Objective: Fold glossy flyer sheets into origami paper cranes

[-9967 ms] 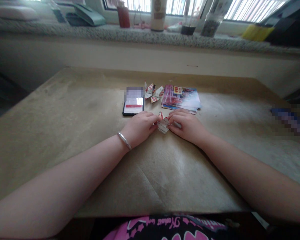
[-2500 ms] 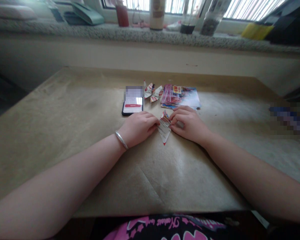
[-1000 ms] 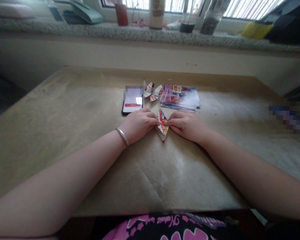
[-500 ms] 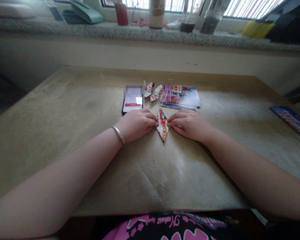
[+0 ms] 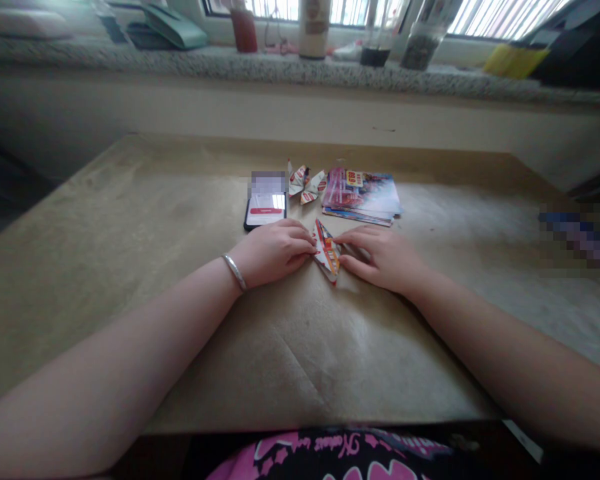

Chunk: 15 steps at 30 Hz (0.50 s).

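Note:
A folded paper (image 5: pixel 326 252), a slim diamond printed in white, red and orange, lies on the table between my hands. My left hand (image 5: pixel 277 250) rests on the table with its fingers closed together, the tips gripping the paper's left edge. A silver bangle (image 5: pixel 234 272) circles that wrist. At the paper's right edge is my right hand (image 5: pixel 380 257), index fingertip near the upper part and thumb lower down, with a gap between them. The fingertips hold the edge lightly; their exact contact is hard to see.
Behind my left hand lies a phone (image 5: pixel 265 212) with its screen lit. Folded paper pieces (image 5: pixel 306 183) stand beside it, then a stack of printed leaflets (image 5: pixel 363 193). A blurred blue object (image 5: pixel 580 240) is at the right. Bottles and jars line the windowsill (image 5: pixel 280 65).
My right thumb and index finger have spread apart along the paper's edge. The paper's near tip has swung slightly right. My left hand has barely moved.

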Each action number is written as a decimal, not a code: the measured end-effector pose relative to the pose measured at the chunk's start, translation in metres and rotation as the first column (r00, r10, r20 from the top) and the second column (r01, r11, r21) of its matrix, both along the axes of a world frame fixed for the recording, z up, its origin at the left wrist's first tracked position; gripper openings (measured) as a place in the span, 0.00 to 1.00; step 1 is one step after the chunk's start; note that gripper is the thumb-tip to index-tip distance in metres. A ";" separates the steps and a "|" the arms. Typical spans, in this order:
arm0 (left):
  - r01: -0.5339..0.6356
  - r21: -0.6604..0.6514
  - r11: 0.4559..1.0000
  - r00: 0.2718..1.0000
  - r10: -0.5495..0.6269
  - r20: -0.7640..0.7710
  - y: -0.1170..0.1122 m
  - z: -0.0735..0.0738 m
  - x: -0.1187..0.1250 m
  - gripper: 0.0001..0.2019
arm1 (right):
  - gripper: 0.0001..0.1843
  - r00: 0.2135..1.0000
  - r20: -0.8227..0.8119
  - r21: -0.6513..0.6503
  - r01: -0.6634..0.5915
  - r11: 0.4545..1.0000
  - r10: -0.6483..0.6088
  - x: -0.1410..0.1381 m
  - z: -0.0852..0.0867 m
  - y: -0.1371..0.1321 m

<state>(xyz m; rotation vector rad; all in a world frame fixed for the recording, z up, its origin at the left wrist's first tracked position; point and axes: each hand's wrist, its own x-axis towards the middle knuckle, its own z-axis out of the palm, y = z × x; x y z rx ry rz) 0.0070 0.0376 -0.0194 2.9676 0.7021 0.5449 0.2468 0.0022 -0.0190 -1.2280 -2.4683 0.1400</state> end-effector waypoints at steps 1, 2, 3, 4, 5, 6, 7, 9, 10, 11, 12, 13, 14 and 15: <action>0.009 -0.003 1.000 1.000 -0.009 -0.002 -0.001 0.000 0.001 0.12 | 0.19 1.000 0.003 -0.008 0.020 1.000 -0.020 -0.003 0.002 -0.003; 0.018 -0.006 1.000 1.000 -0.018 -0.003 -0.003 0.001 0.002 0.12 | 0.21 1.000 0.005 -0.013 0.031 0.999 -0.030 -0.006 0.002 -0.006; 0.026 -0.007 1.000 1.000 -0.026 0.001 -0.004 0.001 0.003 0.12 | 0.22 0.999 0.010 -0.013 0.032 0.999 -0.031 -0.008 0.003 -0.008; 0.033 -0.004 0.999 0.999 -0.033 0.007 -0.006 0.001 0.004 0.11 | 0.24 0.999 0.011 -0.003 0.032 0.999 -0.032 -0.010 0.002 -0.009; 0.038 0.002 0.999 0.999 -0.038 0.013 -0.007 0.001 0.005 0.11 | 0.24 0.999 0.008 0.006 0.031 0.999 -0.031 -0.011 0.001 -0.009; 0.043 0.011 0.999 0.999 -0.043 0.022 -0.008 0.001 0.005 0.11 | 0.23 1.000 0.000 0.012 0.026 1.000 -0.026 -0.011 -0.001 -0.008; 0.043 0.021 0.999 0.999 -0.044 0.032 -0.008 0.000 0.006 0.11 | 0.22 1.000 -0.010 0.015 0.018 1.000 -0.018 -0.011 -0.003 -0.007; 0.039 0.032 0.999 0.998 -0.040 0.049 -0.008 -0.002 0.006 0.11 | 0.19 0.999 -0.041 0.007 -0.019 1.000 0.020 -0.007 -0.007 -0.002; 0.040 0.031 0.999 0.998 -0.042 0.054 -0.008 -0.003 0.006 0.11 | 0.18 0.998 -0.039 0.011 -0.042 0.999 0.043 -0.005 -0.009 0.001; 0.043 0.026 0.999 0.997 -0.044 0.056 -0.008 -0.004 0.006 0.12 | 0.16 0.997 -0.028 0.011 -0.073 0.997 0.073 -0.003 -0.010 0.003; 0.049 0.016 0.999 0.997 -0.050 0.052 -0.007 -0.005 0.006 0.13 | 0.16 0.995 -0.024 0.008 -0.096 0.995 0.096 -0.001 -0.011 0.005; 0.055 0.006 0.998 0.998 -0.056 0.043 -0.007 -0.005 0.006 0.13 | 0.16 0.993 -0.021 0.008 -0.115 0.993 0.115 0.001 -0.011 0.007; 0.057 -0.003 0.998 0.998 -0.057 0.032 -0.007 -0.005 0.006 0.14 | 0.16 0.991 -0.018 0.008 -0.132 0.991 0.132 0.003 -0.011 0.008; 0.053 -0.010 0.999 0.998 -0.053 0.020 -0.007 -0.005 0.006 0.15 | 0.16 0.989 -0.015 0.013 -0.144 0.989 0.144 0.004 -0.011 0.009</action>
